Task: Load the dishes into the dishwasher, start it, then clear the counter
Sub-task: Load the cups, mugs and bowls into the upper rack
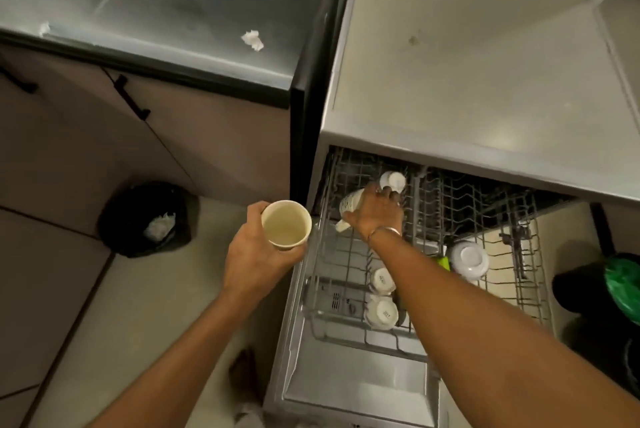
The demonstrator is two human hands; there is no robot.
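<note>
The dishwasher is open, its door [360, 393] lowered and its wire rack [478, 219] pulled out. My left hand [256, 257] grips a cream cup [285, 225], mouth up, just left of the rack. My right hand [375, 211] reaches into the rack's far left corner and holds a white patterned cup [349, 202] lying tilted there. Another white cup [393, 180] stands upside down just beyond my fingers. Two upturned white cups [381, 280] [381, 313] sit near the rack's front, and a white bowl [467, 259] rests upside down to the right.
A grey counter [156, 11] at upper left carries crumpled tissue scraps [252, 40]. A steel worktop [467, 63] covers the dishwasher. A black bin [145, 219] stands on the floor at left; a dark bin with a green bag [620, 285] stands at right.
</note>
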